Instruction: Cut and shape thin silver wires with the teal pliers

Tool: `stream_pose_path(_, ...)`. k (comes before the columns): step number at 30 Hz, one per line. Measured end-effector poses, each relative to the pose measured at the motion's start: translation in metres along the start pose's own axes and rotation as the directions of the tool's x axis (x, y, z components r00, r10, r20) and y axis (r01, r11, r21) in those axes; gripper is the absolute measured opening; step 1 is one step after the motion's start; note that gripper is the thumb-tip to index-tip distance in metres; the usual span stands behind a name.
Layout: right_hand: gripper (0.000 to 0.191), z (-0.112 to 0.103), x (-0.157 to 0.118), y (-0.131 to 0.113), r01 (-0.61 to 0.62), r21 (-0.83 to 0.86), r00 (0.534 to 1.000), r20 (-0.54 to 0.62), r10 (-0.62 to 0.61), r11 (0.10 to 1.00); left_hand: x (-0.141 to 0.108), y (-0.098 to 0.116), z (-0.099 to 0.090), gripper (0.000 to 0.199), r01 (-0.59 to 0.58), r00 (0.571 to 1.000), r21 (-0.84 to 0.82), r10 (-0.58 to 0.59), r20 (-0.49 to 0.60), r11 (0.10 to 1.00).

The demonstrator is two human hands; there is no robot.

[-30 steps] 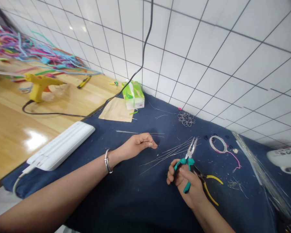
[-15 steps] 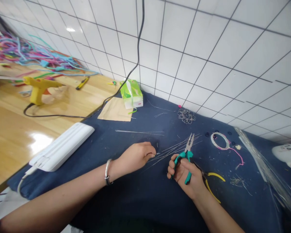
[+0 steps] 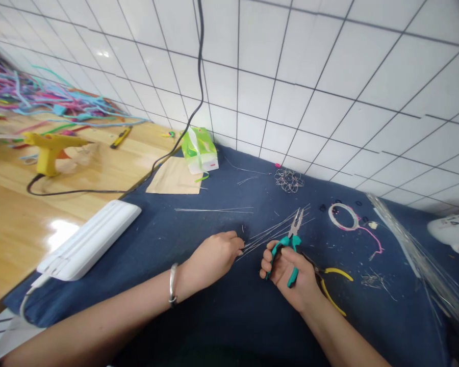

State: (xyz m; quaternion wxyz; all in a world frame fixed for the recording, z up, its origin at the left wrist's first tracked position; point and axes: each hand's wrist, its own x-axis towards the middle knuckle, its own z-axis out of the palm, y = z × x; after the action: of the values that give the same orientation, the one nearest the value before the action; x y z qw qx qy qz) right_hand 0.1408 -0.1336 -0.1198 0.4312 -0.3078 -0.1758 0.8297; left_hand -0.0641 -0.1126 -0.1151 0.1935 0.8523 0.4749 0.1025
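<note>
My right hand [image 3: 296, 283] is wrapped around teal-handled needle-nose pliers [image 3: 295, 239], whose jaws point away from me and look slightly apart. The jaws lie over a loose bundle of thin straight metal wires [image 3: 268, 234] on the dark blue cloth. At the near ends of these wires my left hand [image 3: 216, 257] rests with its fingers pinched together; its fingertips hide whether a wire is between them. Further left lie a few more straight wires [image 3: 214, 210]. Beyond the bundle sits a coil of looped wire [image 3: 288, 180]. Yellow-handled pliers [image 3: 334, 290] are partly behind my right hand.
A white power bank [image 3: 90, 239] with a cable lies at left. Behind are a tissue pack [image 3: 199, 150], a beige sheet [image 3: 174, 176] and a yellow glue gun [image 3: 49, 150]. To the right are a white ring [image 3: 343, 216], wire scraps [image 3: 375, 280], clear-bagged wires [image 3: 416, 250] and a white mug [image 3: 451, 229].
My left hand has shifted slightly toward me along the wires, its fingertips lower at their near ends. The right hand still holds the teal pliers. The whole view has shifted a little.
</note>
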Motion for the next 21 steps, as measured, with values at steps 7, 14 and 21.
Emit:
stream_pose_path(7,0.020,-0.003,0.000,0.000,-0.002,0.025,1.000,-0.010,0.002,1.000,0.001,0.002,0.002,0.022,-0.014,0.999,0.079,0.010,0.052,0.997)
stream_pose_path(14,0.019,-0.004,-0.001,0.000,-0.006,0.046,1.000,0.014,0.006,0.999,0.002,0.007,0.005,0.019,0.026,0.997,0.155,-0.037,0.063,0.988)
stream_pose_path(21,0.020,-0.002,-0.003,0.002,0.024,0.028,1.000,0.008,-0.024,0.999,0.000,-0.002,-0.013,0.014,0.068,0.996,-0.008,-0.068,0.060,0.998)
